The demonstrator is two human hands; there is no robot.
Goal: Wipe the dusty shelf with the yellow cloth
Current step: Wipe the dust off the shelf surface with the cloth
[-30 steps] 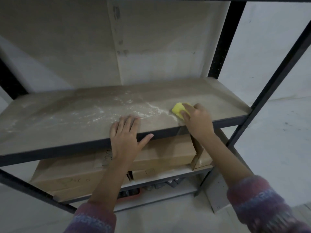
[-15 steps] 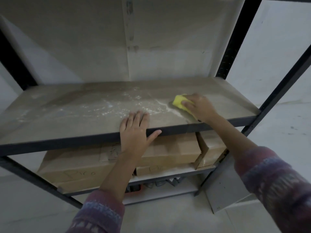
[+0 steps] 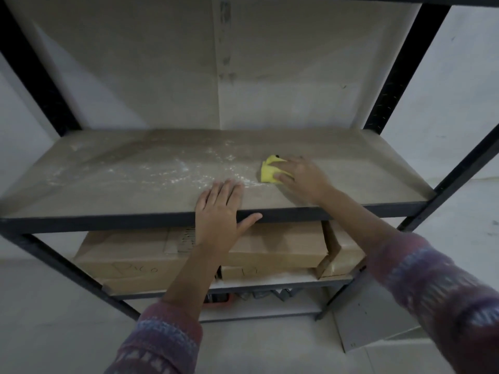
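Note:
The brown shelf board (image 3: 113, 190) carries white dust across its middle and left. A small folded yellow cloth (image 3: 269, 171) lies on the board right of centre. My right hand (image 3: 303, 178) lies over the cloth's right side, fingers pointing left and pressing it onto the board. My left hand (image 3: 220, 211) rests flat on the shelf's front edge, fingers straight on the board and the thumb hanging over the black rail.
Black metal uprights (image 3: 399, 66) frame the rack at both sides. Cardboard boxes (image 3: 272, 248) fill the lower shelf under my hands. A grey metal panel (image 3: 370, 325) leans on the floor at the lower right.
My right hand has slid the cloth further back on the board, away from the front edge. My left hand stays on the front edge.

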